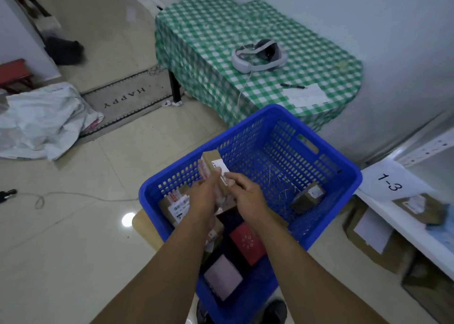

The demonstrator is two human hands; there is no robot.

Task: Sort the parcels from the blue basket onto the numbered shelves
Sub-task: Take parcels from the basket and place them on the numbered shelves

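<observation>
Both hands, left hand [204, 196] and right hand [245, 193], gripping cardboard parcel [212, 162] above blue basket [319, 159]

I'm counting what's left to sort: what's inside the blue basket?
Inside the blue basket: a brown box, a labelled parcel, a red box and a pink box. The arms cover whatever lies beneath them.

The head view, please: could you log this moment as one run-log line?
left hand: holding brown parcel | right hand: on parcel label | blue basket: parcels remain | shelf sign 1-3: visible
</observation>
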